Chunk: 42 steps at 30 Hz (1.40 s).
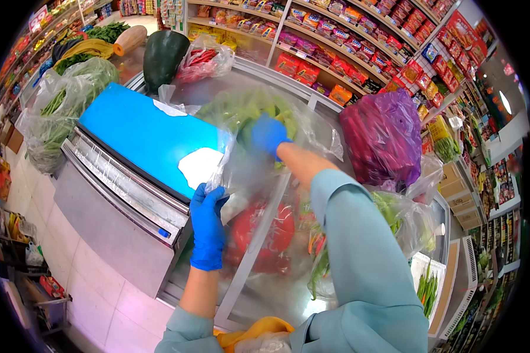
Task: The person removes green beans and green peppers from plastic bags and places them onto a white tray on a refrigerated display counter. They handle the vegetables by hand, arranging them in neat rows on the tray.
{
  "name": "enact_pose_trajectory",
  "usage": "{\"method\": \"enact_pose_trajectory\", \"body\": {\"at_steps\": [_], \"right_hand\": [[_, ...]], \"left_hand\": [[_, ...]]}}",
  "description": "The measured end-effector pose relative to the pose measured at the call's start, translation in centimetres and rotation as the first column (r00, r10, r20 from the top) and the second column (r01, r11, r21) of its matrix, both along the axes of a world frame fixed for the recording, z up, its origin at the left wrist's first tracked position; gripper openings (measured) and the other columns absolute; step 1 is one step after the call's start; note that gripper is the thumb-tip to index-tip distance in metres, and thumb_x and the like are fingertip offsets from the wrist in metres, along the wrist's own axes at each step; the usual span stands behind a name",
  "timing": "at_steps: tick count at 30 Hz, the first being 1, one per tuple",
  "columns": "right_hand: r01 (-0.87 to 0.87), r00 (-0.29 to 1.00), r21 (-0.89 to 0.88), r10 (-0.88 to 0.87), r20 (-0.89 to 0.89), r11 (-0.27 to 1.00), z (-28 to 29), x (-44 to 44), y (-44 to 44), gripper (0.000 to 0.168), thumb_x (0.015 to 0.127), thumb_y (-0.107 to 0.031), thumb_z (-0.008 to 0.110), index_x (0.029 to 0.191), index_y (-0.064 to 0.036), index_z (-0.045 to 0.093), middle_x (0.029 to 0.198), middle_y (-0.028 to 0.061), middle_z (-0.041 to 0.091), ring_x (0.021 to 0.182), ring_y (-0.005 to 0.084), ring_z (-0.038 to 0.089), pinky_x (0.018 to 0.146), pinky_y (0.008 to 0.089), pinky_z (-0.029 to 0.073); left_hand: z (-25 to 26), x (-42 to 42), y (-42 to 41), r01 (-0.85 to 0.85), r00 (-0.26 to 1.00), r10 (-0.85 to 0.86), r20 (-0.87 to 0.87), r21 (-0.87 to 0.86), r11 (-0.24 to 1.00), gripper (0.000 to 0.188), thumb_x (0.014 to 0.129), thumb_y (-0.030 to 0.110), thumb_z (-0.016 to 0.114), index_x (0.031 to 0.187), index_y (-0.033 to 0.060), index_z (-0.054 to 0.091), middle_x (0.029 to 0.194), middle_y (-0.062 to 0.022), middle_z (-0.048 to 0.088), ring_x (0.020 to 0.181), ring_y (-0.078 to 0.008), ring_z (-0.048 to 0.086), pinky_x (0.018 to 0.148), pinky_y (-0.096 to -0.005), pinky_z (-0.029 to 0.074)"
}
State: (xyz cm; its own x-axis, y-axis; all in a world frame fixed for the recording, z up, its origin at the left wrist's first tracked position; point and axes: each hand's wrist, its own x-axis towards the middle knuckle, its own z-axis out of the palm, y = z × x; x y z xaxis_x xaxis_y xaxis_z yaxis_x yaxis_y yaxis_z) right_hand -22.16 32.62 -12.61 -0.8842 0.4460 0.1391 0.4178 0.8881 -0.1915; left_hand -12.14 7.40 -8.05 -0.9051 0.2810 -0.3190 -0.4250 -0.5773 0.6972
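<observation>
In the middle of the view, a clear plastic bag (243, 163) lies spread over the counter, with leafy green vegetables (229, 108) inside it. My left hand (208, 225), in a blue glove, pinches the near edge of this bag between thumb and fingers. Farther forward is my right hand (268, 134), also blue-gloved and blurred, at the greens near the bag's mouth. Its fingers are mostly hidden, so whether it grips any leaves is unclear. Left of the bag stands a metal film-wrapping machine (119, 163) with a blue top (150, 132).
A purple bag (380, 137) of long produce stands at right. Behind the machine sit a dark winter melon (164, 59) and bagged red chillies (205, 59). Bagged greens (70, 114) rest at left. Below the glass top is a red bag (263, 227); green chillies (427, 287) lie in a white box.
</observation>
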Motion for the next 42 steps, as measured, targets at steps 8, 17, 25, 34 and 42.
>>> {"method": "enact_pose_trajectory", "body": {"at_steps": [8,17,25,34,42], "right_hand": [[-0.283,0.945,-0.187,0.307,0.111,0.941,14.3,10.2,4.6,0.032,0.081,-0.028,0.053,0.098,-0.002,0.061,0.091,0.0185,0.062,0.085,0.0308,0.059,0.075,0.0375,0.046],[-0.143,0.990,-0.779,0.075,-0.123,0.611,25.9,36.9,3.2,0.025,0.084,-0.022,0.053,0.095,-0.002,0.064,0.092,0.0042,0.063,0.082,0.0103,0.055,0.077,0.0266,0.042],[-0.444,0.834,0.181,0.331,0.440,0.878,14.6,47.4,6.2,0.036,0.072,-0.015,0.061,0.107,-0.010,0.057,0.094,0.0164,0.057,0.092,0.0326,0.053,0.078,0.0382,0.044],[-0.131,0.985,0.159,0.147,-0.087,0.978,13.7,25.0,1.6,0.089,0.066,-0.035,0.069,0.133,0.000,0.023,0.116,0.0199,0.050,0.100,0.0340,0.053,0.084,0.0401,0.044],[-0.187,0.970,-0.328,0.121,-0.212,0.926,9.9,12.2,12.1,0.023,0.080,-0.019,0.051,0.075,0.000,0.063,0.064,0.0138,0.060,0.055,0.0258,0.060,0.053,0.0368,0.048]], "left_hand": [[0.9,0.1,2.2,0.023,0.994,-0.024,-0.108,-0.007,1.000,0.014,0.079,0.009,0.057,0.092,0.0067,0.054,0.081,-0.0024,0.055,0.078,-0.0129,0.054,0.076,-0.0279,0.045],[0.0,-0.8,2.7,0.184,0.965,-0.183,-0.189,-0.009,0.983,0.017,0.080,0.012,0.055,0.096,0.0047,0.055,0.094,-0.0065,0.058,0.088,-0.0167,0.054,0.079,-0.0280,0.041],[-0.7,-0.4,2.8,0.205,0.946,-0.209,-0.246,-0.040,0.978,0.010,0.081,0.014,0.055,0.090,0.0103,0.057,0.086,-0.0023,0.057,0.081,-0.0124,0.052,0.073,-0.0264,0.042],[3.1,0.5,2.1,0.149,0.964,-0.184,-0.194,-0.180,0.972,0.017,0.079,0.009,0.057,0.096,0.0065,0.056,0.089,-0.0033,0.057,0.083,-0.0131,0.054,0.072,-0.0247,0.043],[3.4,-1.6,-0.4,0.183,0.939,-0.248,-0.237,-0.266,0.946,0.023,0.079,0.010,0.058,0.101,0.0075,0.053,0.095,-0.0033,0.057,0.085,-0.0119,0.053,0.078,-0.0272,0.043]]}}
